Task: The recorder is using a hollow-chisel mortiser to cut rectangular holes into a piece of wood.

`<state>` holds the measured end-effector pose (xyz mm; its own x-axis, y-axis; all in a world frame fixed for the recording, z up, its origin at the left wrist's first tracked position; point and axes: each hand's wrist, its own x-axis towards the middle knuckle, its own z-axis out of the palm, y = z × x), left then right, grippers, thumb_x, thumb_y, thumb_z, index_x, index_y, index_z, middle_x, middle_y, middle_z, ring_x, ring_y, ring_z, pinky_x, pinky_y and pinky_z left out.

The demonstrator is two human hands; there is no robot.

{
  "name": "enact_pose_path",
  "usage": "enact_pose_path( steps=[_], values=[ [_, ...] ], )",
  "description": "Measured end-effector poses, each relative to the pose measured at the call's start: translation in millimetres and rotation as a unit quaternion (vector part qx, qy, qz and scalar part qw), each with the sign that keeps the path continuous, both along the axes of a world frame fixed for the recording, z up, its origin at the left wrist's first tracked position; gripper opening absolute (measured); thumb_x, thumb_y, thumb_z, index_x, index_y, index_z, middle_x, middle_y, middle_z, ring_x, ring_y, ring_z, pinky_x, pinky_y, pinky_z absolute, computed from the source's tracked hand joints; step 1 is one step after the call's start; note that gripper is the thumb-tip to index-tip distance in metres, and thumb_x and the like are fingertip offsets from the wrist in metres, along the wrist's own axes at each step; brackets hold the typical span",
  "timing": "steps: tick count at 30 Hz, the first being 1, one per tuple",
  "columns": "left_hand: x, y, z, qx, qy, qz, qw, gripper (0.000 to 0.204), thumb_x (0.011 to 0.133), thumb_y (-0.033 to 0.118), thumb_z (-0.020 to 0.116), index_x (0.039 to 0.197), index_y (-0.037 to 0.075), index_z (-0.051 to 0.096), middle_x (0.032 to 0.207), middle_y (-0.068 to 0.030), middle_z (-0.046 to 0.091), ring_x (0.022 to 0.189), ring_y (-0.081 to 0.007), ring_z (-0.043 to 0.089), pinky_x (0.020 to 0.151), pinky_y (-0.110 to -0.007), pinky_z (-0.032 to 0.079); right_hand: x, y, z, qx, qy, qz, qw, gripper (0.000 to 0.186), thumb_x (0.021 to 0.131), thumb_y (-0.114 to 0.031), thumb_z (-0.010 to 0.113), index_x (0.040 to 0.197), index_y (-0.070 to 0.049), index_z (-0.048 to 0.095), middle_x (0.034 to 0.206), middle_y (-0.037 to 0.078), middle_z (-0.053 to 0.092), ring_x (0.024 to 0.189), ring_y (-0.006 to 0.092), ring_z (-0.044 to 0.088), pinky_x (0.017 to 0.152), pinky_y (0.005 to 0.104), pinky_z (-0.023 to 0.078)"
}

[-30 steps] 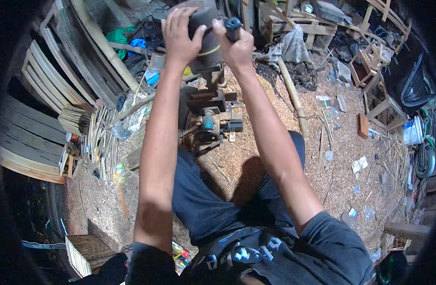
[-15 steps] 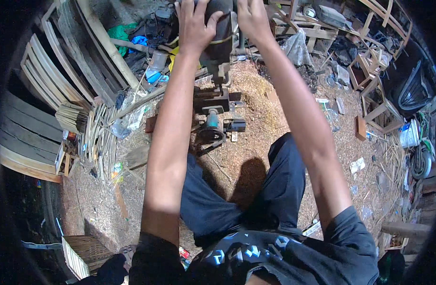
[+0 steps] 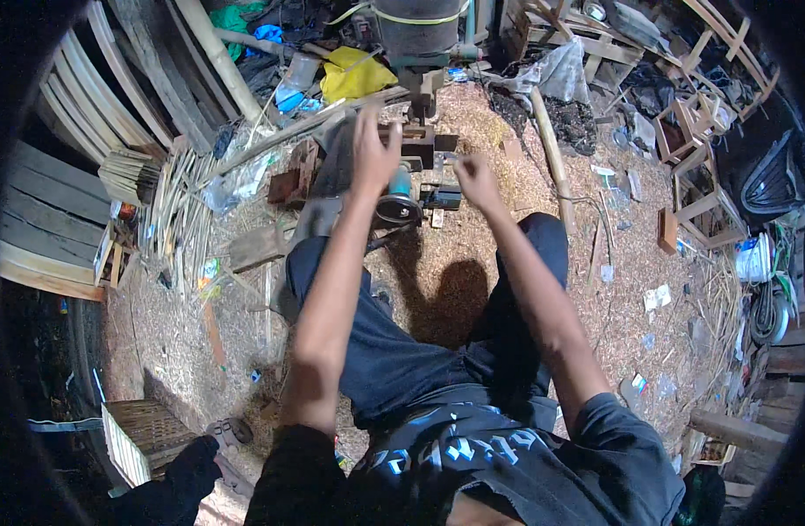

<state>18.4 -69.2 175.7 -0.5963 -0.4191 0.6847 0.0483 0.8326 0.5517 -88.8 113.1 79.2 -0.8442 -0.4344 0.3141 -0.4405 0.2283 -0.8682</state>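
A woodworking machine [image 3: 429, 145] stands low in front of me, with a teal housing, a round handwheel [image 3: 397, 210] and dark metal blocks. Over its left side is my left hand [image 3: 374, 156], slightly blurred, its fingers stretched out and thumb apart, holding nothing that I can see. To the right of the metal blocks, my right hand [image 3: 478, 182] is curled closed beside a small part of the machine; what lies inside its fingers is hidden. Beyond both hands rises the machine's dark upper body [image 3: 420, 35], a yellowish cord looped around it.
Sawdust and scraps cover the floor [image 3: 525, 377]. Thin sticks [image 3: 179, 210] and curved boards [image 3: 91, 96] lie at the left. A pole [image 3: 553, 158] rests right of the machine, near wooden frames [image 3: 705, 193]. A yellow sheet [image 3: 354, 74] lies behind it.
Both hands have come down and nearer from the dark upper body to the lower part of the machine. My right hand has curled closed. The view has shifted slightly.
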Motion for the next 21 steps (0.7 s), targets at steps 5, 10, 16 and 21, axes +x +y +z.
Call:
enact_pose_path(
  steps=[5, 10, 16, 21],
  values=[
    [50.4, 37.9, -109.5, 0.154, -0.234, -0.037, 0.959, 0.051, 0.083, 0.012, 0.064, 0.126, -0.004, 0.043, 0.128, -0.0277, 0.044, 0.12, -0.0438, 0.044, 0.102, -0.045, 0.038, 53.0, 1.5, -63.8, 0.145, -0.033, 0.041, 0.988, 0.03, 0.086, -0.021, 0.062, 0.105, 0.003, 0.061, 0.09, 0.025, 0.066, 0.081, 0.0362, 0.066, 0.073, 0.0413, 0.052],
    [37.0, 36.1, -67.1, 0.061, -0.134, -0.013, 0.989, 0.064, 0.086, 0.017, 0.059, 0.14, -0.003, 0.031, 0.138, -0.0285, 0.038, 0.13, -0.0423, 0.036, 0.109, -0.044, 0.028, 45.4, -10.4, -11.1, 0.055, 0.035, 0.02, 0.998, 0.031, 0.085, -0.013, 0.063, 0.112, 0.001, 0.055, 0.09, 0.022, 0.064, 0.077, 0.0352, 0.065, 0.07, 0.0414, 0.052],
    [-6.6, 1.8, 55.5, -0.098, -0.055, 0.079, 0.991, 0.077, 0.082, 0.025, 0.062, 0.145, 0.001, 0.025, 0.141, -0.0196, 0.037, 0.13, -0.0351, 0.036, 0.108, -0.058, 0.021, 15.4, -25.2, 103.3, -0.071, 0.159, 0.0, 0.985, 0.028, 0.086, -0.013, 0.06, 0.11, 0.001, 0.054, 0.097, 0.021, 0.063, 0.09, 0.0366, 0.062, 0.082, 0.042, 0.048],
    [-28.5, -13.5, 99.3, -0.147, -0.125, 0.143, 0.971, 0.074, 0.083, 0.03, 0.059, 0.144, 0.004, 0.028, 0.133, -0.0198, 0.043, 0.125, -0.0358, 0.04, 0.106, -0.057, 0.025, 4.8, -36.8, 167.1, -0.106, 0.155, 0.011, 0.982, 0.03, 0.086, -0.011, 0.061, 0.112, 0.0, 0.053, 0.097, 0.021, 0.064, 0.092, 0.033, 0.063, 0.081, 0.0401, 0.049]
  ],
)
